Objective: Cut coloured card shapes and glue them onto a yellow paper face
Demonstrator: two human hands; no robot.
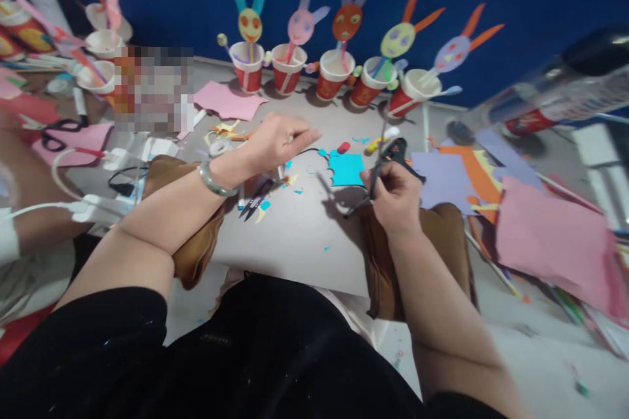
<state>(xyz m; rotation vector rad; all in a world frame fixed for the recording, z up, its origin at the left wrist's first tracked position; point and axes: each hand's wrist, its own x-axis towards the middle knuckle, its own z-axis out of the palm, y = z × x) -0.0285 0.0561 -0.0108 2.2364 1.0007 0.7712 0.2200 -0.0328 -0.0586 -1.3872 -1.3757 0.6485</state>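
My left hand (279,142), with a bracelet on its wrist, hovers over the middle of the table. Its fingers are curled together and slightly blurred; whether something small is between them is hidden. My right hand (397,196) is closed around dark scissors (377,173), partly covered by the fingers and smeared by motion. Left of the scissors lies a turquoise paper sheet (346,170) with scalloped cut edges. A black tool (399,149) rests just behind my right hand. Small thread snips (257,200) lie below my left hand, among turquoise and yellow paper scraps.
Red paper cups (330,82) with paper rabbit figures line the blue wall. Pink paper (555,242) and purple paper (442,177) spread to the right, near a blurred clear bottle (550,101). Brown cushions (445,242) sit under both forearms. Another person's arm (42,177) is at left.
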